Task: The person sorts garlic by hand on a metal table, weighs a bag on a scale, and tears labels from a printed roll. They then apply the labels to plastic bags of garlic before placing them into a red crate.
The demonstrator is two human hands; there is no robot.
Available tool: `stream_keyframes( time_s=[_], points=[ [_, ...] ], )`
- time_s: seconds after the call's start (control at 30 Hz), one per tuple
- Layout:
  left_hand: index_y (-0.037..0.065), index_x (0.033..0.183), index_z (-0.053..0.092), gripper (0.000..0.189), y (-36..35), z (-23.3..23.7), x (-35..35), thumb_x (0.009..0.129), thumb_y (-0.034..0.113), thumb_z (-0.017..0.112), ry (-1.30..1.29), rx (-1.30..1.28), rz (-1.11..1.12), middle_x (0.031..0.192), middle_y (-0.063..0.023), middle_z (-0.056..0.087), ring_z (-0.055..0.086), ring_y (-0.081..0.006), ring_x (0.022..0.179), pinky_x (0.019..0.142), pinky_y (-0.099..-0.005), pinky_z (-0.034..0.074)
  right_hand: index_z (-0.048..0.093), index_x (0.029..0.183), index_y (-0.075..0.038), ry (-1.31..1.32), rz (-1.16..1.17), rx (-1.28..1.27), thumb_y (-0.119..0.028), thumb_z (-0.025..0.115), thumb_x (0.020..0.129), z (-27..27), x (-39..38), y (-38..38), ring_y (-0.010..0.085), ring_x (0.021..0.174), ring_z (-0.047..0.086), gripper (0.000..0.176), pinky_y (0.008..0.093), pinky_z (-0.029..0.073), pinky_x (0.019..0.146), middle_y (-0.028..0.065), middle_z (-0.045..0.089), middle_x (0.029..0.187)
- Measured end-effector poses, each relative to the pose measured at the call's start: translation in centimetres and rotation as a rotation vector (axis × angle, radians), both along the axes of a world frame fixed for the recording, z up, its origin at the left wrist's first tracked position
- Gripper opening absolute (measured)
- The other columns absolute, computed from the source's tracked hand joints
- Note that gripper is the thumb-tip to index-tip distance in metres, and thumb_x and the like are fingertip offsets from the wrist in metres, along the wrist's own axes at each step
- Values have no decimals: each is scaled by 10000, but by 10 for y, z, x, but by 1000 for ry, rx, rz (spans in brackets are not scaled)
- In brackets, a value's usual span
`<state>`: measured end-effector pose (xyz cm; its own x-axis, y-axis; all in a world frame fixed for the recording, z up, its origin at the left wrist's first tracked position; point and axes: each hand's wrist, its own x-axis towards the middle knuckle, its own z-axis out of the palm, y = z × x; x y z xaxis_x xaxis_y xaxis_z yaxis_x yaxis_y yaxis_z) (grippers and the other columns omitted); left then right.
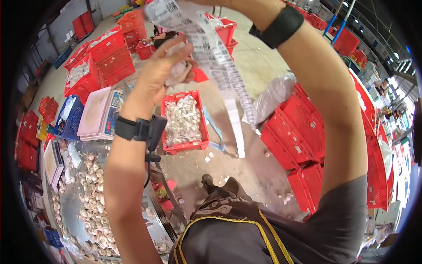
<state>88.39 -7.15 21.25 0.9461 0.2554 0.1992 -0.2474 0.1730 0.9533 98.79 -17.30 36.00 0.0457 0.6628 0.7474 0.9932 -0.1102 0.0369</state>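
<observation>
My left hand (169, 64) is raised in front of me, its fingers curled round a small whitish bag of garlic (178, 72). A long strip of printed labels (211, 53) hangs from the top of the view, just to the right of that hand, and its white tail reaches down over the floor. My right hand (220, 1) is at the upper edge by the top of the strip, closed on it, with most of its fingers cut off by the frame. Below the hands stands a red crate (205, 141) filled with bagged garlic (182, 119).
A metal table (72, 211) with loose garlic bulbs (94, 193) is at my left. Behind it are a pink-topped scale (94, 112) and a blue basket (72, 127). Red crates (290, 132) stack at my right; more (110, 57) stand back left. A person (162, 35) sits beyond.
</observation>
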Motion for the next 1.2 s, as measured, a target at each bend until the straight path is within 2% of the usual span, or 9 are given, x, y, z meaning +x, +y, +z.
stream_keyframes(
  time_s=[0.03,0.17,0.27,0.37,0.47,0.6,0.83,0.97,1.2],
  points=[
    [128,1284,517,514,1,-4,-1,838,302,703,18,0,13,828,-69,646,632,-147,652,574,-265,521,738,824,-80,-10,14,10,-135,602,699,-2,-1,0,347,740,665,193,376,536,721,210,656,775],
    [108,1287,503,539,7,-16,-11,815,233,731,-5,-19,136,841,-76,647,638,-148,647,577,-267,528,746,824,-99,159,27,-58,-156,597,715,-12,4,4,334,729,668,193,373,534,717,212,656,765],
    [88,1292,485,549,15,-23,-19,812,191,731,-46,-20,230,850,-73,649,639,-145,651,579,-264,530,729,876,-50,177,59,-105,-181,579,809,-20,21,11,291,741,678,209,369,541,728,179,691,803],
    [67,1261,486,505,21,-25,-29,825,173,717,-129,-26,315,850,-66,653,637,-137,650,581,-256,529,732,962,-97,213,83,-138,-266,678,784,-22,27,8,203,773,680,252,319,526,726,128,705,881],
    [46,1070,591,276,26,-25,-41,850,178,696,-32,70,220,818,-51,659,626,-108,648,593,-232,515,736,962,-96,473,115,-103,-217,682,742,-28,24,6,205,800,678,257,306,514,758,116,710,885],
    [41,908,646,134,19,-19,-53,862,161,682,16,123,226,768,-45,663,618,-91,644,590,-216,494,722,968,-37,496,116,-136,-186,692,771,-35,32,12,150,744,653,249,286,515,709,99,710,869],
    [28,925,667,147,14,-18,-65,854,154,691,50,150,260,778,-38,672,603,-72,657,597,-207,466,726,928,-45,572,195,-145,-155,666,768,-40,23,14,190,773,666,204,315,511,745,120,704,851],
    [26,925,672,148,13,-19,-69,855,155,691,51,165,290,782,-32,672,596,-61,671,610,-196,452,719,926,-47,465,218,-117,-154,662,767,-44,26,15,212,796,660,200,326,506,751,127,694,885],
    [9,922,677,141,11,-26,-69,840,121,704,27,153,273,756,-27,652,581,-58,648,571,-192,446,721,947,-51,548,235,-134,-138,648,772,-48,24,11,173,793,660,208,306,511,725,104,696,883]
  ],
)
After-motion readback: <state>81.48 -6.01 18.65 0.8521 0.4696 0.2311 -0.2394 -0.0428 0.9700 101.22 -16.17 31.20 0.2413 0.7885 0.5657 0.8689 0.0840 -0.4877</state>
